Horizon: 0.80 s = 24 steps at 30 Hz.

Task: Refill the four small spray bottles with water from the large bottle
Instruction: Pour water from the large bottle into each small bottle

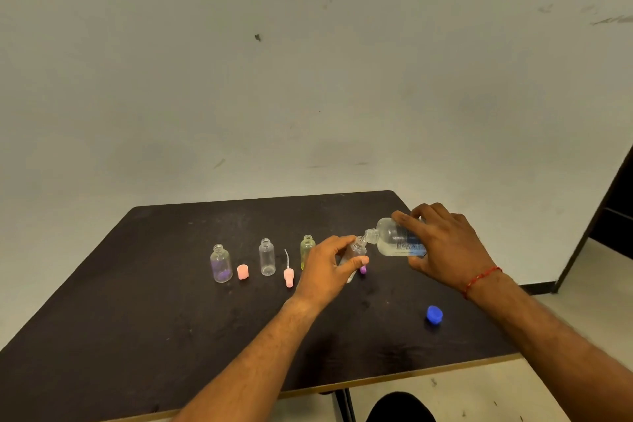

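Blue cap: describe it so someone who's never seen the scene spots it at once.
On the dark table, look toward the near right corner, below the wrist of the right hand. The blue cap lies there alone; the pink caps sit further back among the small bottles.

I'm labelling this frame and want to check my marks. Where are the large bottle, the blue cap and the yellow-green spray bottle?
large bottle [390, 240]: head view, on its clear body just behind the neck.
blue cap [434, 314]: head view, on its top face.
yellow-green spray bottle [306, 250]: head view, on its upper body.
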{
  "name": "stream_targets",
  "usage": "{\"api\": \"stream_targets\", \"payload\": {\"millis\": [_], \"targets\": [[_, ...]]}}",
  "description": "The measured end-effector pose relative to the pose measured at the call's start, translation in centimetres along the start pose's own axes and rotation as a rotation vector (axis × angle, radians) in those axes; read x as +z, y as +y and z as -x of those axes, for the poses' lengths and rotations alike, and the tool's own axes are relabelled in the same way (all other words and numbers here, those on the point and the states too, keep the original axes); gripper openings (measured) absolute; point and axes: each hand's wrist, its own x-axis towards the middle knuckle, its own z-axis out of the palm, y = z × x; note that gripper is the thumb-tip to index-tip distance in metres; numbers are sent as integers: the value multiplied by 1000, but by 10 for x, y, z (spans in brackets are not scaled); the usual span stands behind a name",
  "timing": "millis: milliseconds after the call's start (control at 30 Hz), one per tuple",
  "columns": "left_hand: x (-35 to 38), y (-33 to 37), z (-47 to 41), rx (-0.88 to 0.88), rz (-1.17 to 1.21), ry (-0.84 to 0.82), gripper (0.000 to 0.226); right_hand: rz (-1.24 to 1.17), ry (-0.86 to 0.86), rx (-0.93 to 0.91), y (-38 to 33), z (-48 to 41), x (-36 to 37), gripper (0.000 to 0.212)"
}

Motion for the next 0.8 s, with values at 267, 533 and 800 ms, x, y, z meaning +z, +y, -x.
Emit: {"api": "stream_targets", "payload": {"millis": [267, 533, 800], "targets": [[0, -2, 0, 3, 6, 0, 53, -6, -5, 0, 0, -1, 1, 82], [1, -1, 0, 7, 20, -1, 53, 10, 11, -6, 3, 0, 3, 81], [5, -3, -2, 4, 9, -15, 54, 5, -3, -2, 8, -2, 9, 80]]}}
